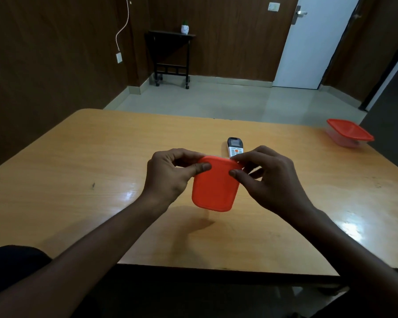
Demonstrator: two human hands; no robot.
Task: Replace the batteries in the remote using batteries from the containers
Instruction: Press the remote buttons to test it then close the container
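Note:
A small container with an orange-red lid (pixel 213 187) is held above the wooden table (pixel 78 157), tilted toward me so only the lid shows. My left hand (pixel 170 173) grips its far left corner, thumb on the lid. My right hand (pixel 267 177) grips the far right corner, thumb and fingers pinching the lid's rim. Just beyond the container lies a white remote (pixel 234 148) with a dark screen and orange button, partly hidden by my right fingers. No batteries are visible.
A second clear container with a red lid (pixel 349 133) sits at the table's far right edge. Beyond the table are a tiled floor, a dark side table with a small pot (pixel 184 28), and a white door (pixel 313 42).

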